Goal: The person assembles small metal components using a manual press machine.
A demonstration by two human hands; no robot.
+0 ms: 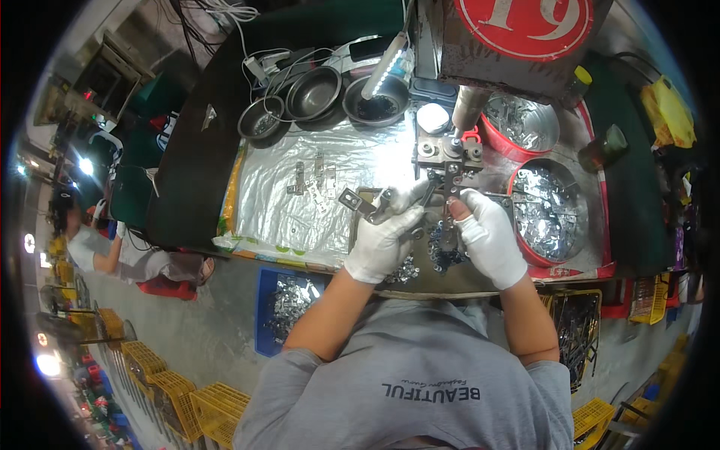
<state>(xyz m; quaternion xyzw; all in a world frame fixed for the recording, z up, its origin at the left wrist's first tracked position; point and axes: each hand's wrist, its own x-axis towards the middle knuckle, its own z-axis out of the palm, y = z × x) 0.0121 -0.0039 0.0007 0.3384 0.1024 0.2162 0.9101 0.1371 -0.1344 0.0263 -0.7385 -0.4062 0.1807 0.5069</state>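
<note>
My left hand point(382, 244), in a white glove, is closed around a dark metal bracket point(350, 199) whose flat end with a hole sticks out to the left. A dark narrow piece point(430, 190) rises past its fingertips toward the press fixture point(450, 154). My right hand point(491, 240), gloved with the thumb tip bare, is bent closed beside the dark metal bar point(451, 180) at the front of the fixture; what its fingers pinch is hidden. Below and between the hands lie small dark metal parts point(442, 251) and shiny ones point(405, 270).
Above the fixture stands the press point(517, 71). At right are two red-rimmed tubs of metal parts point(516, 244) point(487, 139). Metal bowls point(315, 94) line the back under a lit lamp point(384, 66). Flat pieces point(319, 191) lie on silvery sheeting. A blue bin point(266, 330) stands below.
</note>
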